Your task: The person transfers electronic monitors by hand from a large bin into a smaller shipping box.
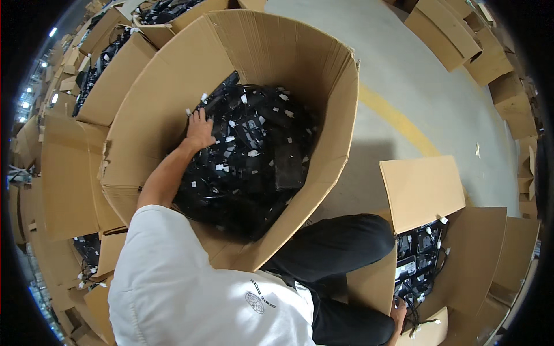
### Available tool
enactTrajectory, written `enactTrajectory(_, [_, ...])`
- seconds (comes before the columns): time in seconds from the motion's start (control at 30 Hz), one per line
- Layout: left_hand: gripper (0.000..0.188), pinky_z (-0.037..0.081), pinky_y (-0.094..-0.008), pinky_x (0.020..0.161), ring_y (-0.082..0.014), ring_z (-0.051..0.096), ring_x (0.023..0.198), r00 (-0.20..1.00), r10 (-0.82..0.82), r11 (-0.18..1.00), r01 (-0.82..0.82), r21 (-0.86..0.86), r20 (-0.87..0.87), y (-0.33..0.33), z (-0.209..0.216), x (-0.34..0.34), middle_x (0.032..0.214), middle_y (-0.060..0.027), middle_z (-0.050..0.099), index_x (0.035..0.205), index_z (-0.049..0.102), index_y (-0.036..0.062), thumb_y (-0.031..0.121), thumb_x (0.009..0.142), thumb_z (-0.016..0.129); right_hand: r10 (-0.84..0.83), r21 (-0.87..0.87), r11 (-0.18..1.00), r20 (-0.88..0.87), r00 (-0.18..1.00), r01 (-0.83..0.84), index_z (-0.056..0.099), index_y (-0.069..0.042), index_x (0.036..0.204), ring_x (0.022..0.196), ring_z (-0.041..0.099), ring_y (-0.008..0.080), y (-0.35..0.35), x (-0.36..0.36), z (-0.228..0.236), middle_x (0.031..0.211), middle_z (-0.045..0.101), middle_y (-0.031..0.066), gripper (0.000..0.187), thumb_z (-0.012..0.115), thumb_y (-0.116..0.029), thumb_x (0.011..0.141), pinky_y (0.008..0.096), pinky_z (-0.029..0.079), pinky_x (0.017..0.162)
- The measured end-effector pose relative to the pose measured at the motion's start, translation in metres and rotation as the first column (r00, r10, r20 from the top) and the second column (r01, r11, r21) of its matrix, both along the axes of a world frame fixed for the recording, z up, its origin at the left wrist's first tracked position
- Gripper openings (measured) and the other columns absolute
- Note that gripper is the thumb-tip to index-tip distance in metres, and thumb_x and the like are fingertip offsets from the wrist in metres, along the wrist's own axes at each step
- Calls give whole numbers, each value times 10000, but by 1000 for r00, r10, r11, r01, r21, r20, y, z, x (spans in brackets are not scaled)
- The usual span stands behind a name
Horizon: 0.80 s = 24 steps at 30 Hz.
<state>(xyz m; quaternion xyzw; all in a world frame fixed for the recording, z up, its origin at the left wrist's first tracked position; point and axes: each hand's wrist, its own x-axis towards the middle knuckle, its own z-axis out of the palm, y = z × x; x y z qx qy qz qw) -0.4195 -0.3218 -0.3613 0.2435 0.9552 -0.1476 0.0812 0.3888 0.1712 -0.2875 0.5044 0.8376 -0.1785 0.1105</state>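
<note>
My left hand (199,130) reaches deep into a large open cardboard box (323,86) and closes on a long black device (223,90) at the upper left of the pile. The pile of black power adapters (254,155) with coiled cables and small white tags fills the box bottom. My right hand (398,316) is low at the right, only partly visible, touching the black cables of a smaller open box of similar devices (418,259). Whether it grips anything is hidden. My white shirt and black trousers fill the lower middle.
Several more open cardboard boxes with black devices (104,57) stand at the left and top left. Flat and empty cartons (456,34) line the top right and right. A grey concrete floor with a yellow line (398,121) lies beyond the big box.
</note>
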Motion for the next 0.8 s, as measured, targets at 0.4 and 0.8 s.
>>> enactTrajectory(0.4, [371, 512, -461, 852, -358, 660, 956, 997, -41, 850, 1, 526, 65, 2, 12, -45, 1009, -214, 692, 1079, 668, 12, 284, 830, 704, -93, -78, 991, 209, 973, 111, 676, 16, 946, 913, 666, 429, -2, -17, 14, 951, 673, 290, 528, 652, -501, 842, 481, 516, 776])
enactTrajectory(0.8, [548, 382, -362, 1057, -197, 515, 1206, 882, -408, 475, -14, 880, 235, -7, 278, -41, 1288, -95, 563, 1350, 530, -12, 224, 878, 677, 43, -32, 998, -364, 930, -58, 646, 6, 1051, 775, 647, 260, 8, -138, 90, 854, 664, 171, 320, 662, -284, 916, 387, 501, 709])
